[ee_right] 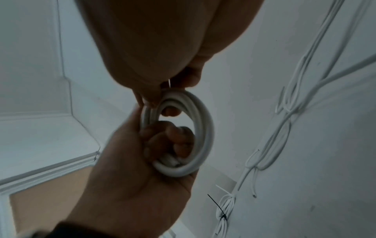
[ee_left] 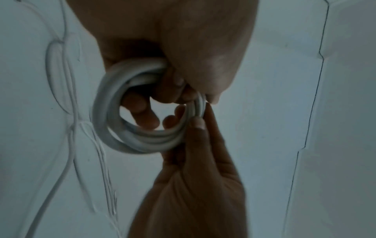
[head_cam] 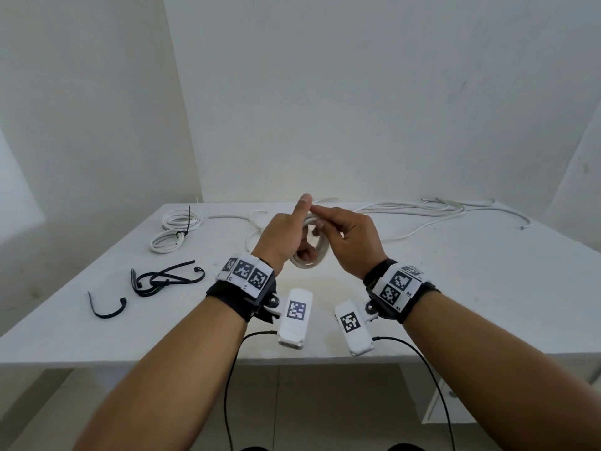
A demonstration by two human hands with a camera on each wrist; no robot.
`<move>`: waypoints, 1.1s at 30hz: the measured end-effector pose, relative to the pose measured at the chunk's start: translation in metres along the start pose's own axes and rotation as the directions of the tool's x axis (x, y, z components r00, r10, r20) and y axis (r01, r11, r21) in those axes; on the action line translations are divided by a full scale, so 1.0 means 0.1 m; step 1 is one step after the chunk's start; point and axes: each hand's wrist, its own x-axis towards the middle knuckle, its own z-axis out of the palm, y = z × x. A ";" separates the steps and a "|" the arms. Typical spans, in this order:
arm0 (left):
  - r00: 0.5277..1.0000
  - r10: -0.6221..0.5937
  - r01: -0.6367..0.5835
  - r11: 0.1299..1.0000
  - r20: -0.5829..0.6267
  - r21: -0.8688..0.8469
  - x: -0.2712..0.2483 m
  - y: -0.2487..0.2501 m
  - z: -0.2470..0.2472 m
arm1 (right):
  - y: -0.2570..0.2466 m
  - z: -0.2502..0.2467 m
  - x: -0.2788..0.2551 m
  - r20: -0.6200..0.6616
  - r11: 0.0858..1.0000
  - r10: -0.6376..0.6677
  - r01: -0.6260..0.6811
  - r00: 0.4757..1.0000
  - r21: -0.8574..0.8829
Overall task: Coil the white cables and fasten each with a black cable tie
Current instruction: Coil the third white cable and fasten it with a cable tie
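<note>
A small coil of white cable [head_cam: 313,259] hangs in the air over the middle of the table, held by both hands. My left hand [head_cam: 283,236] grips it with fingers curled through the loop [ee_right: 205,128], thumb pointing up. My right hand [head_cam: 348,236] pinches the coil's rim [ee_left: 105,112] between thumb and fingertips [ee_left: 198,124]. Neither hand shows a black tie. Loose black cable ties [head_cam: 166,279] lie on the table at the left, with one more [head_cam: 107,307] nearer the front edge.
Two tied white coils [head_cam: 177,229] with a black tie [head_cam: 188,222] lie at the back left of the white table [head_cam: 455,304]. Loose white cables [head_cam: 422,209] sprawl along the back right. Walls close the table in behind and on the left.
</note>
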 end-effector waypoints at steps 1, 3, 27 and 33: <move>0.998 0.018 -0.016 0.999 -0.064 0.039 0.02 -0.01 -0.02 | 0.00 0.03 0.00 -0.019 0.999 -0.031 0.031 0.999 -0.012; 0.991 0.036 -0.029 0.998 -0.131 0.050 0.05 -0.04 -0.06 | -0.03 0.10 0.03 -0.039 0.994 -0.083 0.080 0.996 -0.074; 0.729 -0.218 0.080 0.969 -0.648 -0.236 -0.19 -0.85 -2.06 | -0.55 1.76 0.35 0.634 0.942 0.290 -0.095 0.717 -0.322; 0.688 -0.269 0.104 0.956 -0.674 -0.276 -0.31 -1.03 -2.38 | -0.52 2.32 0.45 0.665 0.874 0.395 -0.038 0.634 -0.484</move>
